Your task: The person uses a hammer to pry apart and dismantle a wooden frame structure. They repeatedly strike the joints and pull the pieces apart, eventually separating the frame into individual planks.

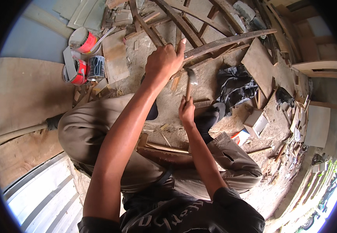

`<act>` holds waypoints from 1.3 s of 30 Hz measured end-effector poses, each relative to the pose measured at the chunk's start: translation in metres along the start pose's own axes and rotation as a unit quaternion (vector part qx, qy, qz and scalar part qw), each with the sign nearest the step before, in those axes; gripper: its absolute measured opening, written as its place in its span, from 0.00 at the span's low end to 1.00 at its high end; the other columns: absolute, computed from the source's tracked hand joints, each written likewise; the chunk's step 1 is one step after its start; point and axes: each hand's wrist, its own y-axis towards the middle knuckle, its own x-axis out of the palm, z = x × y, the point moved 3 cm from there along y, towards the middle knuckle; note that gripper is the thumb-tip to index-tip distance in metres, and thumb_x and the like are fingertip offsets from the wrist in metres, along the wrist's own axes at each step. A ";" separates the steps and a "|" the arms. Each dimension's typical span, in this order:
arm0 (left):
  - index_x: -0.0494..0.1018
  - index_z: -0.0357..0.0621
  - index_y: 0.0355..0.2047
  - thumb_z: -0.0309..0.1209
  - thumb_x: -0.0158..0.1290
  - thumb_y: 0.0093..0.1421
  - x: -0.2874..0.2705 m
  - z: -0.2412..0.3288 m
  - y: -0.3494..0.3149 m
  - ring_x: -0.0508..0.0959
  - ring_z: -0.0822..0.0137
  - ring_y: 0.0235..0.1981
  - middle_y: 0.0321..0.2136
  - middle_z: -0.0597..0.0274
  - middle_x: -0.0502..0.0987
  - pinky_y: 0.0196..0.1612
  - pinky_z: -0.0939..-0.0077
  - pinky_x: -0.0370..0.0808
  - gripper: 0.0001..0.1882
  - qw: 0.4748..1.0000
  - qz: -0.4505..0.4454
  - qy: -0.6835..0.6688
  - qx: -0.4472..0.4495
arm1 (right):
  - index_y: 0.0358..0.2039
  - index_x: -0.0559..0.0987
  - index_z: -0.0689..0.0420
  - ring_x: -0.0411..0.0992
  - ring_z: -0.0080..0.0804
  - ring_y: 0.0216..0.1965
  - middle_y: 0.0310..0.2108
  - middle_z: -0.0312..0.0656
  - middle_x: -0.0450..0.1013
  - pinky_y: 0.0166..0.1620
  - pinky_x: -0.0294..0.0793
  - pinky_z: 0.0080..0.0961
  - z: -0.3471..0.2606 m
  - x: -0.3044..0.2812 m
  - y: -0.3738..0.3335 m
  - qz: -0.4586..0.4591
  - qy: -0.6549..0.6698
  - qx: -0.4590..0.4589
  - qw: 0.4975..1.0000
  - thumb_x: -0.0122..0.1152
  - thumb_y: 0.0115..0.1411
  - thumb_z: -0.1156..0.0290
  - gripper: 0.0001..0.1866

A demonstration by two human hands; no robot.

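My left hand (163, 62) is closed round the near corner of a wooden frame (180, 28), with the thumb pointing up and away. The frame is made of several dark, narrow slats, and one long bar (230, 40) runs from the hand toward the right. Just below, my right hand (186, 110) grips the wooden handle of a hammer (189, 88). The metal hammer head points away from me, under the bar and close to the frame's near edge. My left fingers' undersides and what they press on are hidden.
Paint cans (96, 68) stand at the left beside a plywood sheet (32, 89). Crumpled black plastic (236, 85) lies right of the hammer. A white box (256, 123) and wood scraps (292, 124) are farther right. A wooden board (164, 155) lies between my legs.
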 end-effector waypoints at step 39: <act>0.75 0.35 0.26 0.70 0.52 0.48 0.008 0.000 0.005 0.79 0.44 0.33 0.26 0.41 0.78 0.37 0.56 0.74 0.41 0.995 0.011 0.069 0.076 | 0.43 0.76 0.65 0.75 0.52 0.45 0.40 0.57 0.75 0.47 0.76 0.41 0.017 0.065 0.087 -0.119 -0.209 0.172 0.955 0.58 0.56 0.47 0.30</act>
